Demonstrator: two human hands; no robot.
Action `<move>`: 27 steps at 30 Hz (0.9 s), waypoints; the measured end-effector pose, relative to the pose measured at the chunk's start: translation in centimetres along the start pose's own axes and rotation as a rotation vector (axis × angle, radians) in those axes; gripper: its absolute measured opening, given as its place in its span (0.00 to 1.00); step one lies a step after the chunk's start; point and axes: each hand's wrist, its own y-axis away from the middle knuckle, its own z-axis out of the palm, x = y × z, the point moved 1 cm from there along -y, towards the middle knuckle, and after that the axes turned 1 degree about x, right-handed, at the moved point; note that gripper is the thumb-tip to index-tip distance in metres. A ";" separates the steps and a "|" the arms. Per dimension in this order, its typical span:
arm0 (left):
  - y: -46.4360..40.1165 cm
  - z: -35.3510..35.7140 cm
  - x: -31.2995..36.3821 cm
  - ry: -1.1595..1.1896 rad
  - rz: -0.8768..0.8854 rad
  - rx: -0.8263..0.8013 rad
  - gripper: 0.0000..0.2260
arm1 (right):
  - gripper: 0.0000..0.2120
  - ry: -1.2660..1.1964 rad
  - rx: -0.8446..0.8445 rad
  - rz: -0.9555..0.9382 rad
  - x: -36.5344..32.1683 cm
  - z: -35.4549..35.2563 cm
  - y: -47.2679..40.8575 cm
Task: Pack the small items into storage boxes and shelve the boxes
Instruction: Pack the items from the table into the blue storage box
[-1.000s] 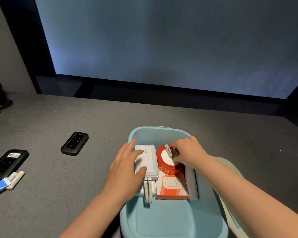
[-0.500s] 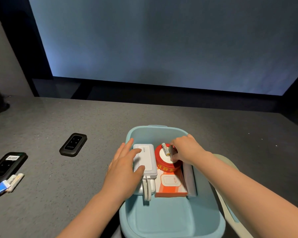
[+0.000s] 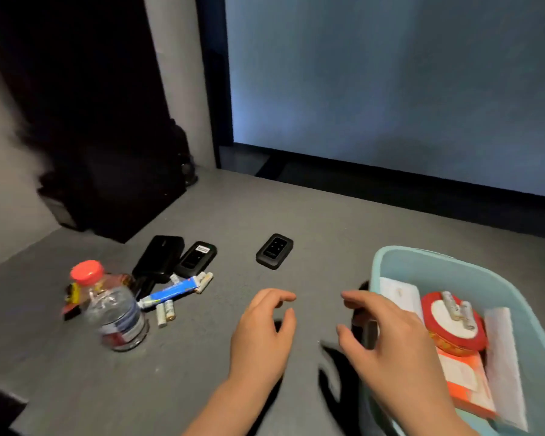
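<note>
A light-blue storage box (image 3: 422,262) sits at the right on the grey table. Inside lie a white power bank (image 3: 400,294), a red round tin (image 3: 453,338) with batteries (image 3: 456,309) on its lid, an orange packet (image 3: 466,382) and a white pack (image 3: 501,357). My left hand (image 3: 261,335) hovers over the table left of the box, fingers loosely curled, holding nothing. My right hand (image 3: 387,344) hangs beside the box's left wall, empty, fingers relaxed. A small black device (image 3: 274,251) lies ahead of my hands.
At the left lie a black case (image 3: 161,256), a second black device (image 3: 196,259), a blue-white tube (image 3: 170,292), loose batteries (image 3: 166,311) and a clear bottle with a red cap (image 3: 114,313). A dark bag (image 3: 114,184) stands by the wall.
Both hands left the box and moved left over the table. The batteries stay on the red tin. The view swung left, showing the items at the left.
</note>
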 end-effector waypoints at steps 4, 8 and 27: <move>1.3 -4.2 -4.0 -0.083 -0.115 0.063 0.11 | 0.18 -0.073 -0.162 -0.038 -4.3 5.2 0.1; 1.1 -8.7 -7.5 -0.177 -0.142 0.122 0.11 | 0.16 -0.142 -0.239 -0.036 -6.9 11.0 -1.3; -4.1 -10.8 -12.8 -0.159 -0.081 0.028 0.16 | 0.21 -0.107 -0.465 -0.014 -8.8 27.3 -10.5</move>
